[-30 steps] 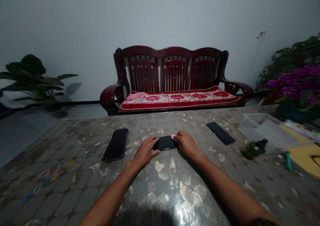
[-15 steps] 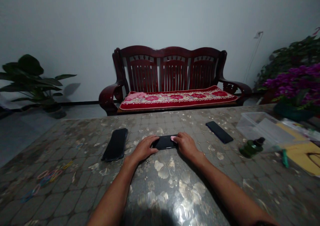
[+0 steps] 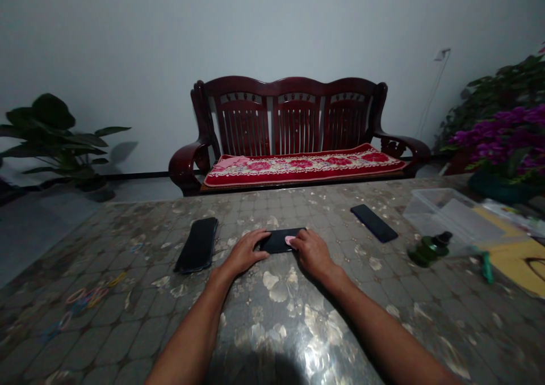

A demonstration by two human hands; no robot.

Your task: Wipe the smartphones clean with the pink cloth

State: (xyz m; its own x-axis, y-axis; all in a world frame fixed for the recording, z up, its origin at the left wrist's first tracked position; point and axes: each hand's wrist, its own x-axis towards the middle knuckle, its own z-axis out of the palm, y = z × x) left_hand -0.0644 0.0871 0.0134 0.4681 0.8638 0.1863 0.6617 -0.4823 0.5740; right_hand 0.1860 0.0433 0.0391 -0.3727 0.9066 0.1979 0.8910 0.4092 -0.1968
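Middle phone (image 3: 276, 242): our left hand (image 3: 247, 250) and right hand (image 3: 314, 252) partly hide its ends from us.
Pink piece (image 3: 289, 241): partly under our right hand; we cannot tell what it is.
Colored bands (image 3: 99, 296): too blurred for us to count.
Purple flowers (image 3: 506, 134): we lose some past the right edge.

The left hand (image 3: 246, 252) and right hand (image 3: 314, 254) are bare, with slender, uncovered forearms (image 3: 193, 325) tapering to narrower wrists (image 3: 222, 276).

Black phone (image 3: 275, 242), pink piece (image 3: 290, 241), grey flower-patterned tabletop (image 3: 145, 300)
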